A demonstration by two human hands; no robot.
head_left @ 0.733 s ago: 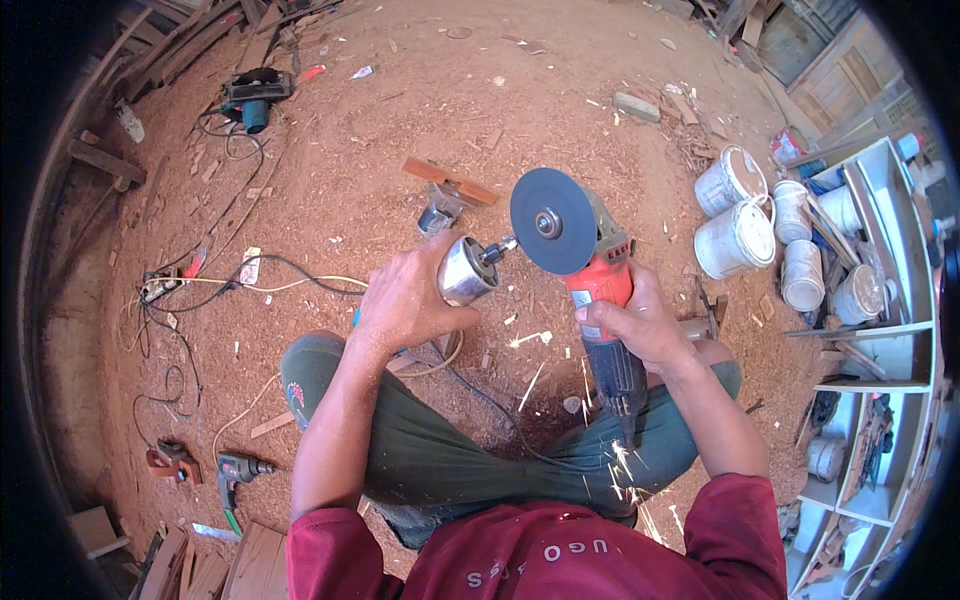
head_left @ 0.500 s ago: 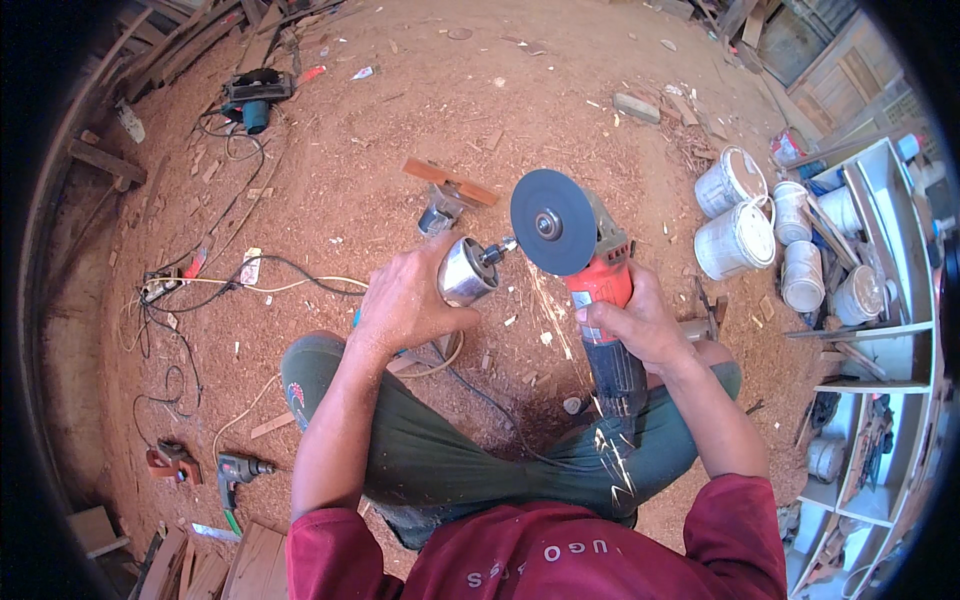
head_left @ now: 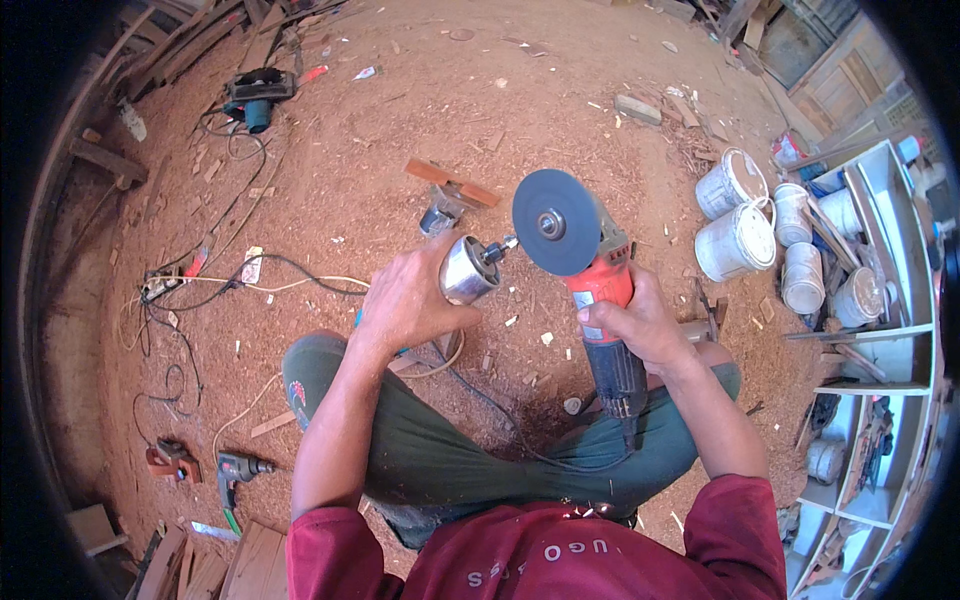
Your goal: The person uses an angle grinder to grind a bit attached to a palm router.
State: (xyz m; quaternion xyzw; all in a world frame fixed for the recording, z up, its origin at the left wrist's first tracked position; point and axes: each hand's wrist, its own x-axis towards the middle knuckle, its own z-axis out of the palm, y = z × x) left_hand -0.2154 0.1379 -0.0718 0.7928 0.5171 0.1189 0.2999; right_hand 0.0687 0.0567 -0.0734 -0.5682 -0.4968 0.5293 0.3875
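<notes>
My left hand [head_left: 408, 300] is wrapped round a silver, cylinder-shaped power tool [head_left: 466, 275], seemingly a trim router motor. Its dark collet and short metal bit [head_left: 509, 242] point right, toward the grinder. In my right hand [head_left: 645, 318] is a red and black angle grinder [head_left: 603, 288], held upright with its cord running down over my leg. The grey grinding disc [head_left: 570, 205] faces me, its left edge beside the tip of the bit; whether they touch I cannot tell. Just beyond the router lies a router base [head_left: 440, 212] fixed to an orange-brown strip [head_left: 478, 192].
Wood shavings cover the ground. A circular saw [head_left: 257, 100] lies far left, a drill [head_left: 238, 470] and a red power tool [head_left: 174, 461] near left, among tangled cords [head_left: 265, 288]. White buckets [head_left: 736, 243] and a shelf [head_left: 880, 388] stand at the right.
The spark streaks below the disc and over my right leg are gone; a few bright specks show near my shirt hem. The disc has shifted very slightly right. Both grips are unchanged.
</notes>
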